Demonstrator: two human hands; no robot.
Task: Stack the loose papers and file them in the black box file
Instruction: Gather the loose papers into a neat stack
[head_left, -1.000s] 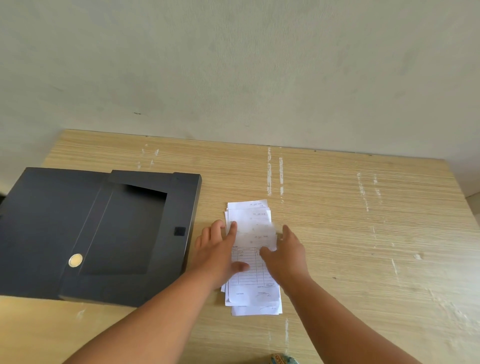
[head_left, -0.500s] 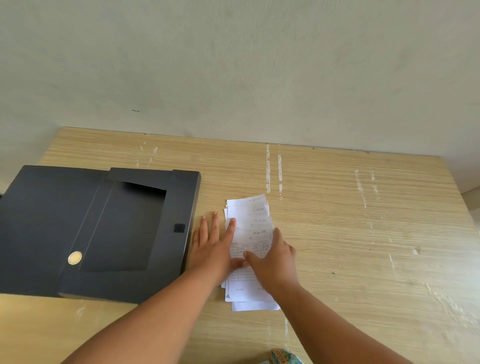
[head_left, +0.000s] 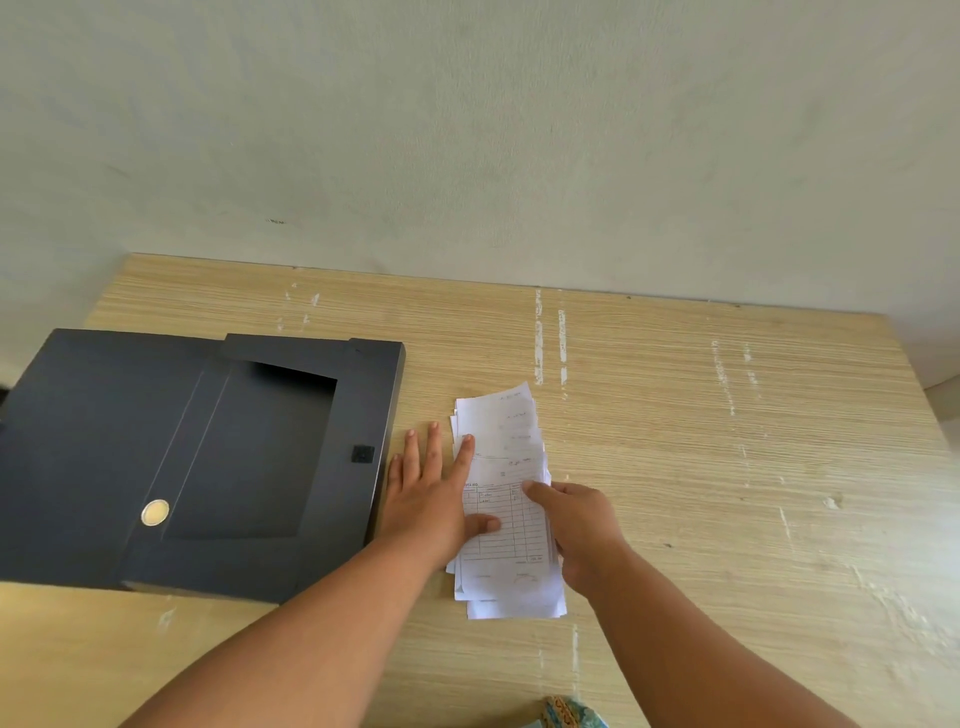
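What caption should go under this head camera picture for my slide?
Two hands, left hand and right hand, square up loose papers beside the black box file on a wooden table.

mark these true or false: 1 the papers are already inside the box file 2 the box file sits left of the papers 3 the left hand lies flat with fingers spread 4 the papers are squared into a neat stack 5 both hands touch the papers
1. False. The papers lie on the table, outside the black box file.
2. True.
3. True. The left hand lies flat, with its index finger and thumb on the papers.
4. False. The sheets are fanned and their edges are uneven.
5. True. The right hand is at the right edge of the pile.
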